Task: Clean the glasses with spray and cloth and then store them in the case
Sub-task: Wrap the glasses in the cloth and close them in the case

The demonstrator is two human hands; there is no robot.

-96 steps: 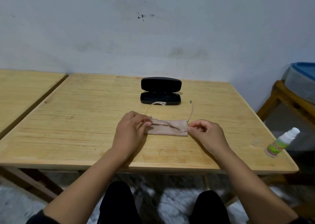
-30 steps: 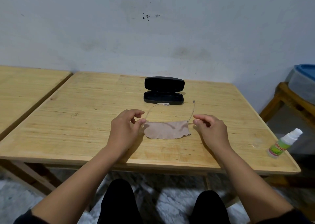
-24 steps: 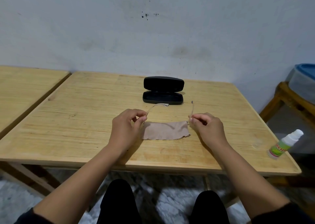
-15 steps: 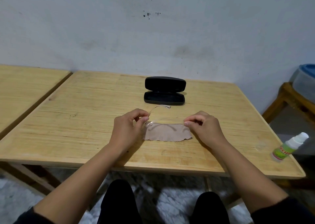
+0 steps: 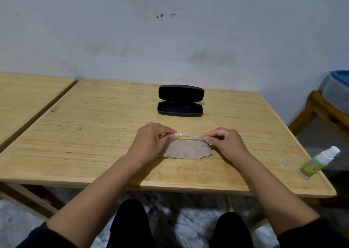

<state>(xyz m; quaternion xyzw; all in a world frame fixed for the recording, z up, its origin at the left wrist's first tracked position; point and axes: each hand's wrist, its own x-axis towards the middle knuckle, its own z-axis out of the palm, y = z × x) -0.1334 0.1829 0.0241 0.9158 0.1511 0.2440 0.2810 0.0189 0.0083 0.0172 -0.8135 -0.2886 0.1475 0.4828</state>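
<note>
Two hands on one pair of clear-framed glasses [image 5: 186,135], held level just above the counter [image 5: 94,138], temples apparently folded, though fine detail too faint to confirm. Left hand [image 5: 151,142] pinched shut on the left end of the frame, thumb and forefinger closed around it; right hand [image 5: 224,144] pinched likewise on the right end. Directly beneath and slightly nearer the body, beige cloth [image 5: 187,150] flat on the wood, ragged near edge, left corner tucked under the left hand. Beyond the glasses, toward the wall, black case [image 5: 180,106] open, lid upright, interior dark and contents not discernible. Well apart at the right near corner of the counter, spray bottle [image 5: 319,162], white nozzle, green label, tilted in this wide view. Second wooden counter [image 5: 28,93] adjoining on the left. Dark-clothed knees visible below the front edge.
</note>
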